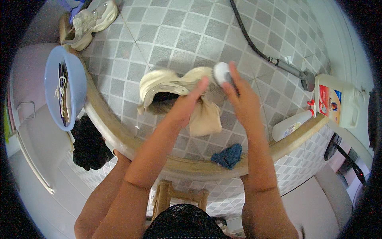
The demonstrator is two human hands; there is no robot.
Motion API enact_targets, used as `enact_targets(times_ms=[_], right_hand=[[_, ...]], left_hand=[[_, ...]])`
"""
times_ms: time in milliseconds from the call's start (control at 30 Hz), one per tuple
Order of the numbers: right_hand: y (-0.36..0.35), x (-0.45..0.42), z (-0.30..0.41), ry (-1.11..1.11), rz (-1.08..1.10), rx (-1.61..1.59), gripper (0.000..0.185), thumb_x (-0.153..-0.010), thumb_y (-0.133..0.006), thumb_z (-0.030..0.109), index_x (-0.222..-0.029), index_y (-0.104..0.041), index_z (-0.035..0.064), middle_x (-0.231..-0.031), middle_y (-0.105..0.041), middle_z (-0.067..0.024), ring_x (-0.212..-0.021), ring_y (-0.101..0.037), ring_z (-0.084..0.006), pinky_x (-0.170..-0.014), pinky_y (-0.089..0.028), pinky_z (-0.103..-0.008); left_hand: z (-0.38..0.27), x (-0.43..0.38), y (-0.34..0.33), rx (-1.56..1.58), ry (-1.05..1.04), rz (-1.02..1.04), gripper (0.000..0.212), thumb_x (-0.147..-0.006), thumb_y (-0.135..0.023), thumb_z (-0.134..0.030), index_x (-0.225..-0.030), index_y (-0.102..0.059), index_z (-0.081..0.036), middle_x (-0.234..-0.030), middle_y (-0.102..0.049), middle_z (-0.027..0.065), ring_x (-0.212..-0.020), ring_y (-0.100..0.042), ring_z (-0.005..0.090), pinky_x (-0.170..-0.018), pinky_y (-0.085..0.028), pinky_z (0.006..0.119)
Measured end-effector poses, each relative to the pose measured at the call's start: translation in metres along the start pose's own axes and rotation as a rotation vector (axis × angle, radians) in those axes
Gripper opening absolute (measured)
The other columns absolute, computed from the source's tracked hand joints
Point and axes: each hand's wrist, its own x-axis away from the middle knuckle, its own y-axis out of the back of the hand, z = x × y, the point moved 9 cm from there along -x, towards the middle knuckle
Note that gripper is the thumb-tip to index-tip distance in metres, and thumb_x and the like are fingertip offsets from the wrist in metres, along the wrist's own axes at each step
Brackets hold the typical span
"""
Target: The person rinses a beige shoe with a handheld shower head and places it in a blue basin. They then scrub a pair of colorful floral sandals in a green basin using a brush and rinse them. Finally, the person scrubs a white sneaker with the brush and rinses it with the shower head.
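A cream sneaker (162, 79) lies on its side on the tiled floor, its dark opening towards me and its beige tongue (206, 121) spread out below. My left hand (189, 106) grips the shoe near its middle. In my right hand (243, 98) is a rounded white brush (221, 73), held at the right end of the shoe; its bristle side is largely hidden and the motion blurs it. The matching sneaker (89, 25) rests at the upper left, by the curved ledge. A crumpled blue cloth (228, 156) lies on the ledge between my forearms.
A curved stone ledge (119, 140) borders the tiled floor. On the left stand a blue basin (80, 89) with laces and insoles, and a black bundle (89, 143). To the right are a shower head (307, 81), a spray bottle (291, 125) and a large jug (346, 86). A stool (179, 194) is below.
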Motion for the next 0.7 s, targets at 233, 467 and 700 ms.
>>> enact_targets(times_ms=[233,467,700], right_hand=[[-0.028,0.028,-0.053,-0.203,0.289,0.051,0.058,-0.093,-0.045,0.047,-0.144,-0.028,0.0247,-0.121,-0.056,-0.0204,-0.098,-0.06,-0.04,-0.085,-0.047,-0.0412],[-0.061,0.036,-0.031,-0.057,-0.144,-0.318,0.057,-0.095,-0.044,0.042,-0.144,-0.029,0.0169,-0.121,-0.049,-0.0252,-0.104,-0.052,-0.0402,-0.089,-0.042,-0.0401],[-0.076,0.067,-0.015,-0.048,-0.23,-0.157,0.057,-0.093,-0.049,0.04,-0.143,-0.033,0.0181,-0.091,-0.047,-0.0193,-0.079,-0.052,-0.0331,-0.07,-0.045,-0.0422]], left_hand=[[-0.062,-0.015,-0.043,-1.452,-0.124,-0.089,0.052,-0.095,-0.039,-0.039,-0.097,-0.062,0.007,-0.091,-0.062,0.0296,-0.085,-0.06,0.0443,-0.084,-0.045,0.048],[-0.077,-0.002,-0.034,-0.895,-0.98,-0.678,0.047,-0.093,-0.048,-0.021,-0.132,-0.041,0.005,-0.118,-0.055,0.0257,-0.108,-0.056,0.0345,-0.093,-0.041,0.036],[-0.047,-0.033,-0.014,0.324,-0.551,0.044,0.051,-0.098,-0.042,-0.024,-0.145,-0.028,-0.008,-0.142,-0.037,0.0078,-0.12,-0.043,0.0183,-0.098,-0.036,0.029]])
